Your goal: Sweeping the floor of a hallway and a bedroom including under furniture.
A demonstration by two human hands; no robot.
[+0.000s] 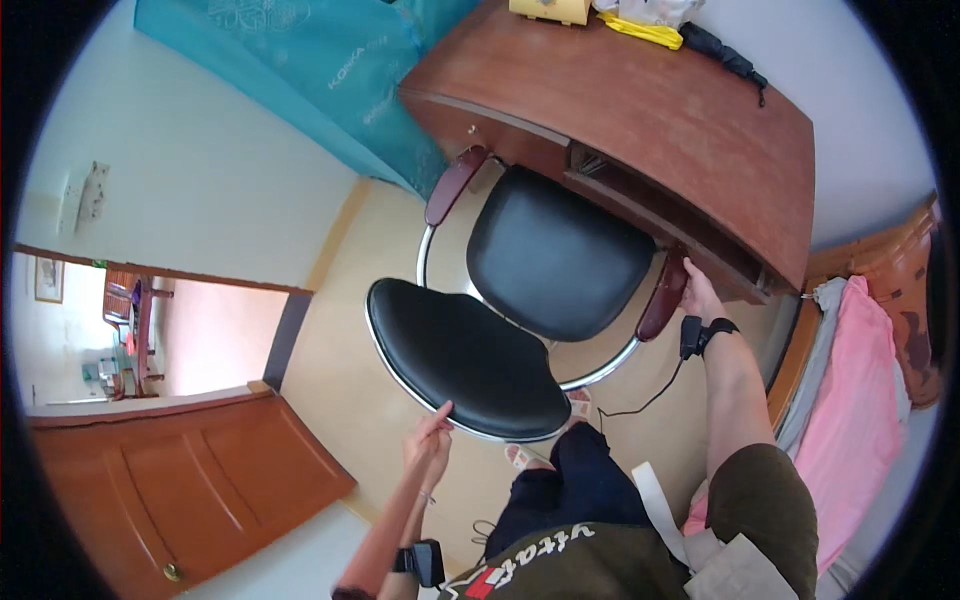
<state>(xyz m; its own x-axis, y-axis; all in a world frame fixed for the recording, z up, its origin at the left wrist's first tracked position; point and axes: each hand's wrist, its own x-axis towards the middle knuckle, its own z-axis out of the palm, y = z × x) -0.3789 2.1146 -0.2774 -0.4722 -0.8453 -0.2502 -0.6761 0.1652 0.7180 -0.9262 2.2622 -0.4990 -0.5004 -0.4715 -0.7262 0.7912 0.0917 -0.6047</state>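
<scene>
A chair with a black padded seat (559,251), a black backrest (465,360) with a chrome rim, and dark red armrests stands before me at the desk. My right hand (701,292) grips the outer side of the right armrest (664,296). My left hand (439,457) is beside the lower rim of the backrest, partly covered by a second hand (421,442) whose forearm lies alongside mine; that one seems to be another person's. Whether my left fingers hold the rim is not visible. Both my wrists carry a black strapped device.
The reddish-brown desk (630,105) has an open drawer space facing the chair. A teal bag or cover (322,82) stands left of it. Pink fabric (847,420) lies on a wooden-framed bed at right. A brown door (187,487) and doorway are at left. A cable hangs by my right wrist.
</scene>
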